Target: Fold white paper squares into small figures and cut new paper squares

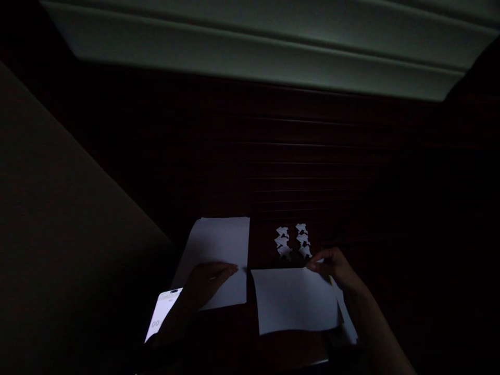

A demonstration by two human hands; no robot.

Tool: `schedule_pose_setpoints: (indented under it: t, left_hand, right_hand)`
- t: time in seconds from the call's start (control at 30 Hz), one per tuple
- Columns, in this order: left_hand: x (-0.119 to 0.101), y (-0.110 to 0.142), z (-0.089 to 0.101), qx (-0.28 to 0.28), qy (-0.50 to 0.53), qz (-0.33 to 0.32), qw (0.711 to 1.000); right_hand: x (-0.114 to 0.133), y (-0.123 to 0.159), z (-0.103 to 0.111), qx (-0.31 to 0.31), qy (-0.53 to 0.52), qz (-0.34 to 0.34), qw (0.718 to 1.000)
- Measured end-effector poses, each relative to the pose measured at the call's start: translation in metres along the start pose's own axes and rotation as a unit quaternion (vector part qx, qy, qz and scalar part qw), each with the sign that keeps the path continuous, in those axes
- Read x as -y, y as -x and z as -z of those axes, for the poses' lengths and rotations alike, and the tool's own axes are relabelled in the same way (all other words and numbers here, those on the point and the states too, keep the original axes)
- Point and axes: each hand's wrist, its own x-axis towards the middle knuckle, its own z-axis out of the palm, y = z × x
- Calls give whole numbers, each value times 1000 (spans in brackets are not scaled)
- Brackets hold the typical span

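A sheet of white paper (295, 302) hangs slightly curved in front of me, its top right edge pinched by my right hand (334, 265). My left hand (209, 281) is over a stack of white paper (224, 239). Its fingertips are pressed together near the stack's right edge, and whether anything is between them cannot be made out. Beyond the sheet lie several small folded white paper pieces in two columns, a left column (282, 242) and a right column (303, 239).
A phone with a lit screen (162, 310) lies left of my left forearm, partly covered by it. More pale paper (347, 312) shows beneath my right wrist. The dark table (234, 333) is dimly lit. A pale ridged surface (253, 47) crosses the top of the view.
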Motion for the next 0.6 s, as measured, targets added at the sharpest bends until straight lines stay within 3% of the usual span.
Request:
schedule_pose_setpoints:
  t: [0.07, 0.13, 0.23, 0.33, 0.5, 0.6]
  left_hand:
    - [-5, -7, -9, -91, 16, -8, 996]
    - [-17, -12, -24, -105, 50, -54, 992]
    - [-33, -15, -48, -38, 91, -79, 992]
    - [-34, -16, -61, 57, 92, -19, 994]
    - [-22, -15, -73, 109, 35, 0, 993]
    - [-24, -14, -83, 134, 16, -21, 991]
  right_hand:
    - [2, -1, -13, 13, -5, 3, 1000]
    - [4, -3, -29, 36, -8, 9, 999]
    - [6, -6, -50, 60, -21, 27, 998]
    - [4, -10, -55, 72, -6, 35, 997]
    - [-4, -7, -51, 233, 132, 13, 963]
    - [-9, -1, -65, 276, 163, 46, 946]
